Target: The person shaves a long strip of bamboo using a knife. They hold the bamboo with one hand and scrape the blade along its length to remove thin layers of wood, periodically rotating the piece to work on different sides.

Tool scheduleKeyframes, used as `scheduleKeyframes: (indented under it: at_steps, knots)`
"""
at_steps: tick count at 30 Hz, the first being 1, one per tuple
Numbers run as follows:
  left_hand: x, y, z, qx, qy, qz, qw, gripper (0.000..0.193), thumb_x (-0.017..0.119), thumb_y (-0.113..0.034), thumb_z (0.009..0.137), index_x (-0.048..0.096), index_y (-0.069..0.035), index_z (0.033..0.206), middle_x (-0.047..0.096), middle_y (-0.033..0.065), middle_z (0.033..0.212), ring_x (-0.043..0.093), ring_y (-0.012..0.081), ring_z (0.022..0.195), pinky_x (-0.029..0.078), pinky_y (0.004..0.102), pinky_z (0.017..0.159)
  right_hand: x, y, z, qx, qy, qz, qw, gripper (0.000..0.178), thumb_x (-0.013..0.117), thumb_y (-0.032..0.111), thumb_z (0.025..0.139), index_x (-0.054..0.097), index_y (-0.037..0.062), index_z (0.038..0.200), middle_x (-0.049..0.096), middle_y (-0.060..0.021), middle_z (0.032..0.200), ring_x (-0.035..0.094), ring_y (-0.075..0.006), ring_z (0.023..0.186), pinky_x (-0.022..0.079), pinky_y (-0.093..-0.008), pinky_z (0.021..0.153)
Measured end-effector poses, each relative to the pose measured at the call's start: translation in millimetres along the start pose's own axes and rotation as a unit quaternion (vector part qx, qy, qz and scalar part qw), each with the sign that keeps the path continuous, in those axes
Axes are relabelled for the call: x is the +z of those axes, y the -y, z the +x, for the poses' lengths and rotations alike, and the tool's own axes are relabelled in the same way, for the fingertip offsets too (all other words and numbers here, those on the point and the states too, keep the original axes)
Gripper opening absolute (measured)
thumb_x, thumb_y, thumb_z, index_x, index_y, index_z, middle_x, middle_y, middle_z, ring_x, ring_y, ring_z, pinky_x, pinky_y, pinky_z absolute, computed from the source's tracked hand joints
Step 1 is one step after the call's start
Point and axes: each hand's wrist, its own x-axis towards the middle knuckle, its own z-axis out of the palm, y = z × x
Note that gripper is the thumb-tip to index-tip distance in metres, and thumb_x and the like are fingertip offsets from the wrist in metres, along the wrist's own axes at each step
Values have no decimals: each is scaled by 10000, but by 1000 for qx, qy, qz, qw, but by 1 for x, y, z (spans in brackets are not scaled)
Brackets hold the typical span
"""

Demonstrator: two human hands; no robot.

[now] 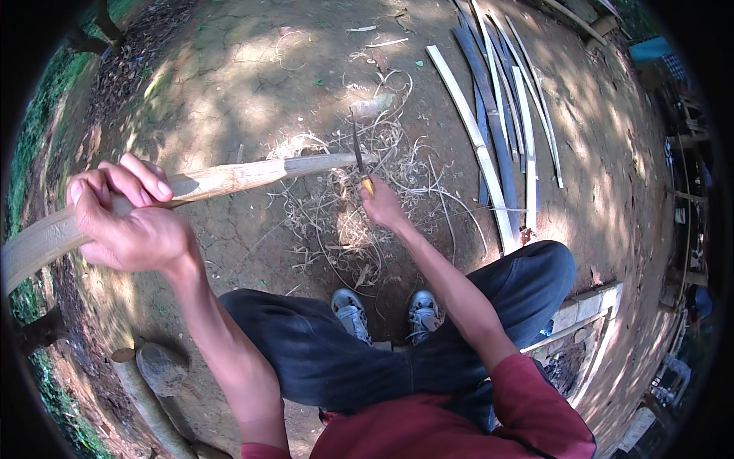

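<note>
My left hand is wrapped around a long flat bamboo strip that runs from the left edge toward the middle, raised above the ground. My right hand grips a knife by its yellowish handle, with the dark blade pointing away from me and resting against the far end of the strip. Pale curled shavings lie on the dirt under the blade, in front of my grey shoes.
Several long split bamboo slats lie side by side on the bare dirt at the upper right. Short logs lie at the lower left. A low brick edge sits beside my right knee. Grass borders the left.
</note>
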Motion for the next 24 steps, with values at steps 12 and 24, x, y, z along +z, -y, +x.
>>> scheduleKeyframes:
  at_steps: [12, 24]
  knots:
    - [-14, 7, -2, 7, -84, -88, 993, 405, 394, -405, 850, 366, -62, 636, 298, 65, 482, 238, 143, 395, 237, 247, 373, 3, 31, -25, -21, -57, -164, 985, 239, 439, 189, 960, 404, 17, 1123, 591, -243, 629, 602, -435, 608, 468, -519, 597]
    - [-21, 19, 11, 19, -58, -123, 991, 533, 343, -495, 898, 381, -50, 608, 322, 83, 477, 264, 155, 377, 258, 264, 372, 8, -10, 5, -15, -36, -227, 973, 192, 443, 156, 954, 424, 8, 1075, 639, -224, 707, 638, -415, 664, 521, -502, 660]
